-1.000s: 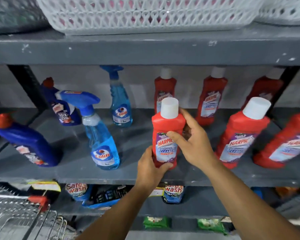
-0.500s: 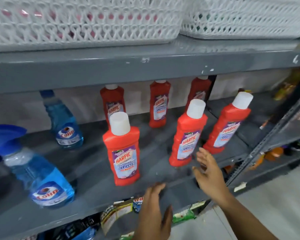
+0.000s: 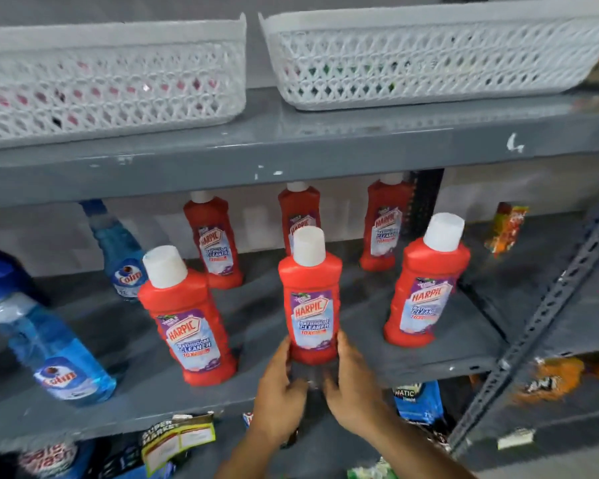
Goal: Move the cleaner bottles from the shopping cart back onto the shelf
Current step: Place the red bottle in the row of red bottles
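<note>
**Both hands at the base of the middle red bottle**

On the grey shelf (image 3: 242, 388) we count six red Harpic bottles: three at the front and three in a back row (image 3: 300, 210) close to the rear wall. The front left bottle (image 3: 187, 326) leans a little to the left, and the front right bottle (image 3: 426, 288) leans slightly to the right. To the left stand two blue Colin spray bottles, one near the front edge (image 3: 54, 354) and one further back (image 3: 118, 250). Two white lattice baskets (image 3: 429, 60) sit on the shelf above, and pouches and a price tag (image 3: 177, 437) show on the level below. Nothing blocks our reach to the front row.

Half a second ago both our hands hung open and empty below the shelf edge, well apart from any bottle. Now they have come up and closed in on the front middle bottle (image 3: 310, 299), and the view has swung so that this bottle sits in the centre.

Our left hand (image 3: 279, 392) and right hand (image 3: 355, 388) cup the bottle's base from either side, fingers loosely curled and touching its lower corners; whether they press firmly we cannot tell. The bottle stands upright on the shelf near its front edge, long axis vertical, white cap up, label facing us.
</note>
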`<act>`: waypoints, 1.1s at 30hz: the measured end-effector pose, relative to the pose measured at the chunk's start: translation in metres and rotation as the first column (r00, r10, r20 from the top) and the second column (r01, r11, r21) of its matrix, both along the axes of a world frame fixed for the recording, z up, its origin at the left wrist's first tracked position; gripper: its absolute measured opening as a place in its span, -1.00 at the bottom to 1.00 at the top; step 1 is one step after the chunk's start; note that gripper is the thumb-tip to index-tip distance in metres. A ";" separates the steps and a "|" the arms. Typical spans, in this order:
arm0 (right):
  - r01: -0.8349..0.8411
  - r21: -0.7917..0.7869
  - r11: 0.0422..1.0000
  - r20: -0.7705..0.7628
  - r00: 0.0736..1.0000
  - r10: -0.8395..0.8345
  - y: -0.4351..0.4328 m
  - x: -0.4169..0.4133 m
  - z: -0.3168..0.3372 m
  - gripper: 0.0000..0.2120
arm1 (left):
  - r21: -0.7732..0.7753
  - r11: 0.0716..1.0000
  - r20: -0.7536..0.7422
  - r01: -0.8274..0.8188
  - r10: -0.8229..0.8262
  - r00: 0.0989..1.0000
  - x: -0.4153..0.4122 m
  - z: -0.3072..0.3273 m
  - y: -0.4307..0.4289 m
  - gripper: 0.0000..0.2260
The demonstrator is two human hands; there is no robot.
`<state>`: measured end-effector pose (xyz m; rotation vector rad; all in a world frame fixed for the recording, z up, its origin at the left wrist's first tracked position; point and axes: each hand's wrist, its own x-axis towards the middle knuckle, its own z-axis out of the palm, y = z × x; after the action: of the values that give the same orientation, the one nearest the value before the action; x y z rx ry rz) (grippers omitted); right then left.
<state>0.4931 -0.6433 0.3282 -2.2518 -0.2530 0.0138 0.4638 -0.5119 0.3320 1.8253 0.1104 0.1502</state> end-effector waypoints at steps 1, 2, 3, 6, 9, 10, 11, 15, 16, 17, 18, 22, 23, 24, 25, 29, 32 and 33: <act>-0.017 -0.009 1.000 0.008 1.000 0.017 -0.003 -0.003 0.001 -0.28 | 0.023 0.999 0.021 -0.038 0.037 0.999 -0.002 0.000 -0.002 -0.29; -0.023 0.024 0.999 0.029 0.999 0.022 -0.009 -0.008 0.002 -0.29 | 0.074 0.992 0.067 -0.104 0.099 0.993 -0.008 -0.002 -0.007 -0.33; -0.004 0.094 0.996 0.061 0.998 -0.001 -0.019 -0.015 0.002 -0.32 | 0.148 0.971 0.137 -0.187 0.168 0.976 -0.015 -0.004 -0.014 -0.37; 0.204 0.283 0.937 0.180 0.949 -0.260 -0.065 -0.023 -0.003 -0.37 | 0.218 0.947 0.301 -0.238 0.167 0.939 -0.029 -0.001 -0.050 -0.43; 0.381 0.212 0.900 0.149 0.897 -0.416 -0.115 -0.001 -0.010 -0.37 | 0.259 0.964 0.224 0.051 -0.112 0.968 -0.012 0.005 -0.093 -0.37; 0.371 0.156 0.916 0.067 0.921 -0.384 -0.126 0.008 -0.008 -0.36 | 0.233 0.965 0.135 0.119 -0.153 0.979 -0.002 0.008 -0.106 -0.36; 0.313 0.122 0.942 -0.002 0.949 -0.315 -0.132 0.015 -0.004 -0.34 | 0.182 0.971 0.046 0.154 -0.165 0.985 0.009 0.013 -0.118 -0.34; 0.192 0.104 0.976 -0.029 0.981 -0.190 -0.139 0.026 0.007 -0.28 | 0.114 0.968 -0.062 0.222 -0.216 0.974 0.038 0.018 -0.148 -0.32; 0.190 0.102 0.976 -0.030 0.982 -0.188 -0.139 0.027 0.008 -0.27 | 0.133 0.966 -0.064 0.222 -0.216 0.974 0.040 0.018 -0.149 -0.32; 0.179 0.101 0.979 -0.031 0.984 -0.177 -0.139 0.027 0.008 -0.26 | 0.147 0.965 -0.059 0.218 -0.211 0.976 0.040 0.018 -0.148 -0.33; 0.173 0.102 0.980 -0.019 0.985 -0.172 -0.140 0.027 0.008 -0.25 | 0.154 0.965 -0.049 0.215 -0.209 0.977 0.039 0.020 -0.146 -0.33; 0.319 0.031 0.947 0.226 0.921 -0.317 -0.135 0.010 -0.005 -0.40 | 0.103 0.985 0.072 0.141 -0.149 0.986 0.016 0.028 -0.130 -0.38; 0.343 0.002 0.939 0.287 0.900 -0.329 -0.127 -0.001 -0.011 -0.48 | 0.081 0.995 0.138 0.050 -0.061 0.989 0.004 0.023 -0.119 -0.40; 0.300 -0.006 0.954 0.317 0.905 -0.283 -0.111 -0.012 -0.014 -0.55 | 0.062 0.996 0.217 -0.066 0.051 0.975 -0.011 0.017 -0.101 -0.43; 0.196 0.039 0.980 0.296 0.934 -0.199 -0.090 -0.023 -0.012 -0.57 | 0.035 0.980 0.299 -0.195 0.176 0.938 -0.029 0.010 -0.078 -0.48; -0.221 0.063 0.973 0.309 0.932 0.191 -0.004 -0.044 -0.005 -0.61 | -0.030 0.799 0.276 -0.600 0.584 0.763 -0.069 -0.009 0.015 -0.42; -0.323 0.111 0.940 0.189 0.935 0.299 0.056 -0.039 0.004 -0.46 | 0.115 0.796 0.076 -0.595 0.590 0.804 -0.064 0.006 0.065 -0.34; -0.357 0.133 0.924 0.125 0.931 0.342 0.072 -0.037 0.005 -0.39 | 0.119 0.827 0.045 -0.550 0.549 0.835 -0.059 0.012 0.073 -0.32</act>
<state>0.4566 -0.5712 0.3334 -2.0295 -0.6866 0.0700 0.4050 -0.4385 0.3439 1.8755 0.6398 0.5854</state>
